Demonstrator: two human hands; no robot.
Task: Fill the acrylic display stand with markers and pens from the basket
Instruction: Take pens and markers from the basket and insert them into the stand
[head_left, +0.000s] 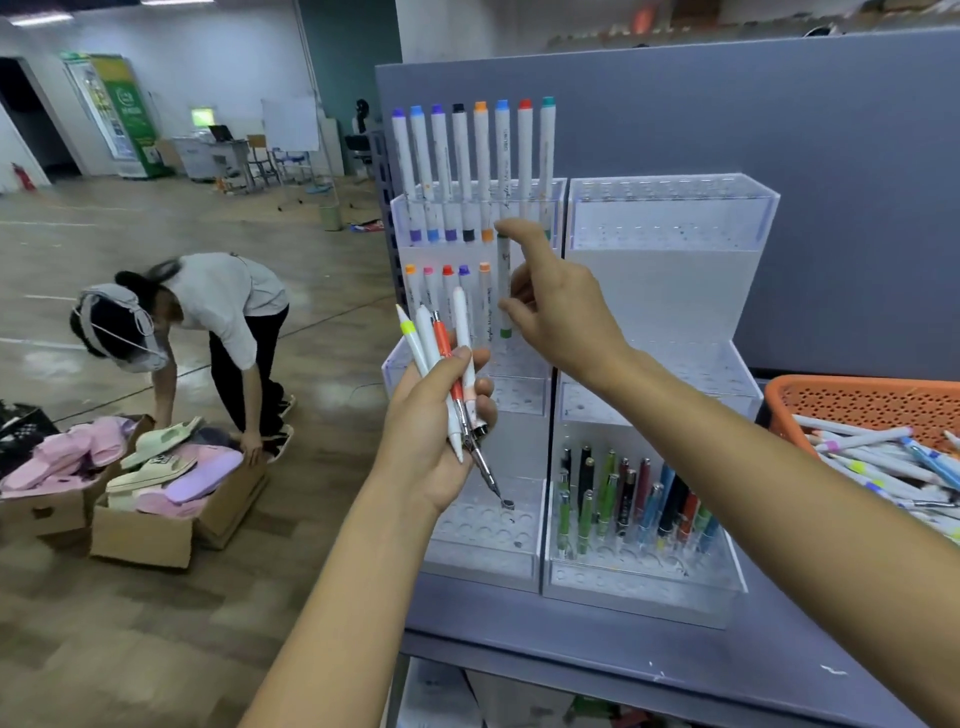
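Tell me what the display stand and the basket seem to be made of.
Display stand: clear, glossy plastic, probably acrylic; the markers show through its front wall. Basket: orange moulded plastic, seemingly matte, its wall perforated with rows of small holes.

You cannot tell whether the green-capped white marker (504, 280) sits in a hole of the clear acrylic display stand (670, 291); your right hand (556, 306) covers that row's end. Your left hand (436, 415) hides the middles of the white and orange pens (442, 338). The orange perforated plastic basket (857, 402) runs off the right edge.
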